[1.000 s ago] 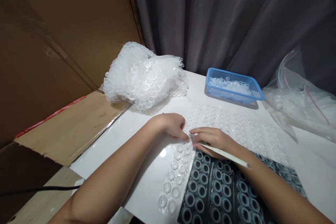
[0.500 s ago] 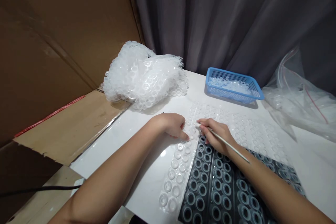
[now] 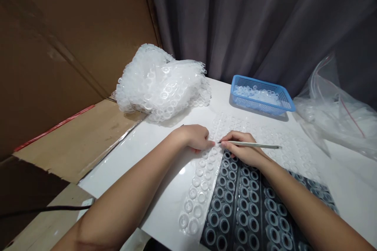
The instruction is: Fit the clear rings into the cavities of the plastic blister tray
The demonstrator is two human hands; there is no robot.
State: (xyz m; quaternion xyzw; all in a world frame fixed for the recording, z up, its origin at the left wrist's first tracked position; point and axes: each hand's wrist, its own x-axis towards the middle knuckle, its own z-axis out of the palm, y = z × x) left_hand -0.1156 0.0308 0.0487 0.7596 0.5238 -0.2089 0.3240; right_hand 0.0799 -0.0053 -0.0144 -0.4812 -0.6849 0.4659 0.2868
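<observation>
My left hand [image 3: 198, 138] rests at the clear plastic strip [image 3: 196, 196], which carries rows of round ring-shaped pieces. Its fingers are curled, with one digit reaching right; whatever they may pinch is hidden or too small to name. Between thumb and fingers, my right hand [image 3: 243, 147] grips a slim pale tool [image 3: 262, 146] with a dark pointed tip. That tip sits just right of my left fingertip, over the strip. Below my right hand lies a black sheet [image 3: 235, 200] with rows of translucent rings, partly covered by my forearm.
A heap of clear ringed plastic sheets [image 3: 163, 86] lies at the back left. Behind my right hand stands a blue basket [image 3: 262, 79] with small clear pieces inside. Clear bags [image 3: 341, 113] lie at right. Cardboard [image 3: 73, 39] borders the white table [image 3: 159, 153].
The tool in my right hand has swung from slanting down right to nearly level, its tip now showing. My left hand's outstretched digit has moved up and slightly right.
</observation>
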